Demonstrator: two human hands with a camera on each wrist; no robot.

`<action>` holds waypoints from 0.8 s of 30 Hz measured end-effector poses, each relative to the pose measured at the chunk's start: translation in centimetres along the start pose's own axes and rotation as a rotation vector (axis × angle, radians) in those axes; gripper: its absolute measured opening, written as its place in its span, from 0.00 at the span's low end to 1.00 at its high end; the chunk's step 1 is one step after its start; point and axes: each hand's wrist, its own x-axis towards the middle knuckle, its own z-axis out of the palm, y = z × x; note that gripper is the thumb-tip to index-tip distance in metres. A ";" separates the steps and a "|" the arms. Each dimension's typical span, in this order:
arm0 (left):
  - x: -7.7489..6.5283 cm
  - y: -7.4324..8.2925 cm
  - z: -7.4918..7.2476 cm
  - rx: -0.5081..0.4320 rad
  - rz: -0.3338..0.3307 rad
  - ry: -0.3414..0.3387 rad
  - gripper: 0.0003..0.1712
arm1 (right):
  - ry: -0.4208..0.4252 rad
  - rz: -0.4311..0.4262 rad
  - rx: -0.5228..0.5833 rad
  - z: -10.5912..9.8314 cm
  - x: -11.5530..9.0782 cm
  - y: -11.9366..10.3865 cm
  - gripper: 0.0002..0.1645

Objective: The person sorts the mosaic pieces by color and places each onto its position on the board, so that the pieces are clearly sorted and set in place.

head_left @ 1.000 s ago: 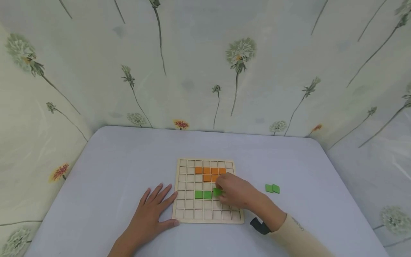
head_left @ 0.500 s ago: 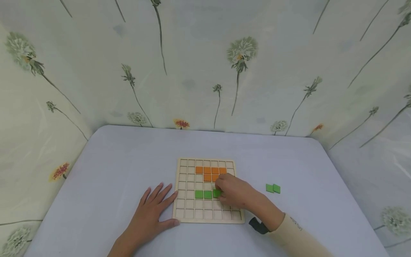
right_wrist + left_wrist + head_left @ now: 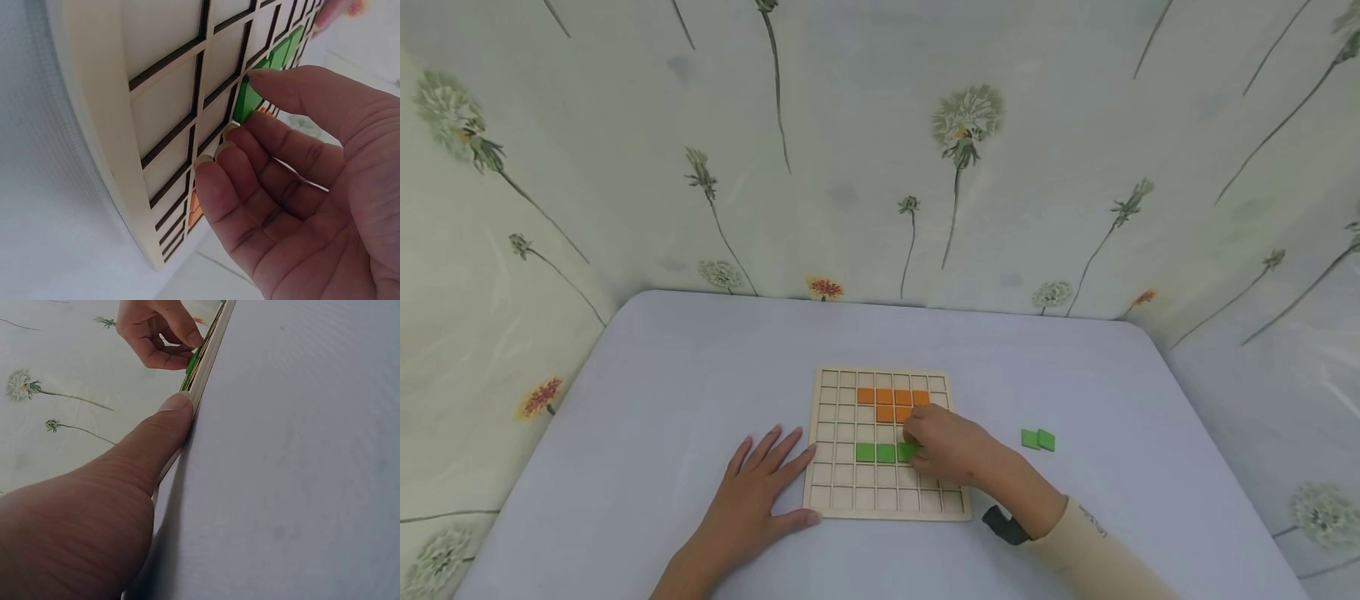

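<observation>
A wooden grid board [image 3: 850, 503] lies on the table with orange tiles [image 3: 884, 397] in two rows and green tiles [image 3: 876, 453] in a row lower down. My right hand [image 3: 951, 446] is over the board's right part, thumb and index finger pinching a green tile [image 3: 248, 101] at a cell in line with the other green ones. Its remaining fingers curl near the grid and cover some cells in the head view. My left hand [image 3: 741, 512] lies spread on the table, with thumb [image 3: 169, 415] and fingertips against the board's left edge.
Two loose green tiles [image 3: 1037, 439] lie partly overlapping on the table [image 3: 1075, 375], right of the board. A flower-patterned cloth [image 3: 850, 167] hangs behind and beside the table. A dark strap [image 3: 1006, 527] shows at the right wrist.
The green tile in my right hand has gone from slightly tilted to nearly level with its cell, in line with its neighbours. My left hand stays in place.
</observation>
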 end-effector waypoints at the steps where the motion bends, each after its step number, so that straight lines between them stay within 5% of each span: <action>1: 0.0 0.0 0.0 0.000 -0.001 0.000 0.53 | 0.001 -0.003 0.000 0.0 0.0 0.0 0.08; 24: -0.1 -0.1 0.1 -0.018 0.016 0.031 0.53 | 0.035 -0.078 -0.046 -0.2 -0.6 0.0 0.04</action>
